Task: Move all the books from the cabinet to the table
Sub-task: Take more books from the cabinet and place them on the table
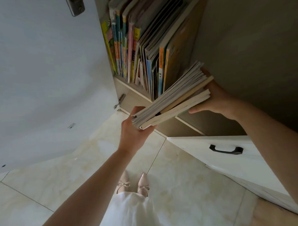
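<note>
Stack of books (pixel 171 98) held between both hands, left hand (pixel 135 130) gripping near end, right hand (pixel 215 97) gripping far end, long axis diagonal, just outside the cabinet (pixel 132 89).

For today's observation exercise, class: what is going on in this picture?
A person holds a stack of thin books between both hands, left hand at the near end and right hand at the far end, just outside the open cabinet. Many more books stand upright on its shelf.

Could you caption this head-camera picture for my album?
Both hands, left and right, hold a stack of books before a cabinet shelf holding more.
</note>
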A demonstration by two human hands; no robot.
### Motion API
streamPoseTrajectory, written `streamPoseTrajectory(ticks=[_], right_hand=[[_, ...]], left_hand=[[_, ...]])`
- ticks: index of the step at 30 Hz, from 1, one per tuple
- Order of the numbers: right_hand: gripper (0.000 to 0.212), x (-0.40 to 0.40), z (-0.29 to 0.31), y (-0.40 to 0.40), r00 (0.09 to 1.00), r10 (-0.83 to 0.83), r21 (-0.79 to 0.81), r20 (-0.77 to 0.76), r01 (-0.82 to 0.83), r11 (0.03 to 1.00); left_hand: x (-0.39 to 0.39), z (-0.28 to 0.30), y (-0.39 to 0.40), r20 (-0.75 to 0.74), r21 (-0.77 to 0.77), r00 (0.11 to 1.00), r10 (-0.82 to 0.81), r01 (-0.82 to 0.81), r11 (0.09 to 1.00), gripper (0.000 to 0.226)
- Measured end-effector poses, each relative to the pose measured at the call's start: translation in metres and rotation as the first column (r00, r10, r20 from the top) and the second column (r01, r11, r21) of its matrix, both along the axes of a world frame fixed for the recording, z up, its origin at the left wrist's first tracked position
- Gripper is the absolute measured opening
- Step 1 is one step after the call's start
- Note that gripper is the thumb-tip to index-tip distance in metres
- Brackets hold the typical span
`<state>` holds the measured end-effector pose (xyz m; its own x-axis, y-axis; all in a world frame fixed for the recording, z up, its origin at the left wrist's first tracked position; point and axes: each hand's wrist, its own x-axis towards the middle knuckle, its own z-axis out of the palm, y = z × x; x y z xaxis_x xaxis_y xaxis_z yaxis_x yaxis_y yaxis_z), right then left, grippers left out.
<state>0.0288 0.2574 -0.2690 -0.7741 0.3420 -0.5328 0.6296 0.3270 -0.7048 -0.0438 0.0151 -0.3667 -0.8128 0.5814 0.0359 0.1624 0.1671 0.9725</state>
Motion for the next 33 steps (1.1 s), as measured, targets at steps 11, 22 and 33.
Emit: streamPoseTrajectory(ticks=[11,22,33], right_hand=[[0.08,-0.005,-0.002,-0.013,0.993,0.017,-0.008,-0.114,-0.018,1.0],[0.083,0.039,0.022,-0.053,0.993,-0.107,-0.055,-0.046,0.104,0.993],[0.059,0.086,0.135,-0.158,0.949,-0.296,-0.114,-0.109,0.284,0.952]], left_hand=[[-0.004,-0.008,-0.007,0.062,-0.004,0.998,0.01,-0.01,1.0,0.057],[0.002,0.04,-0.057,0.261,-0.106,0.962,-0.077,0.108,0.988,0.062],[0.038,0.175,-0.15,0.574,-0.105,0.817,0.057,0.004,0.994,0.063]])
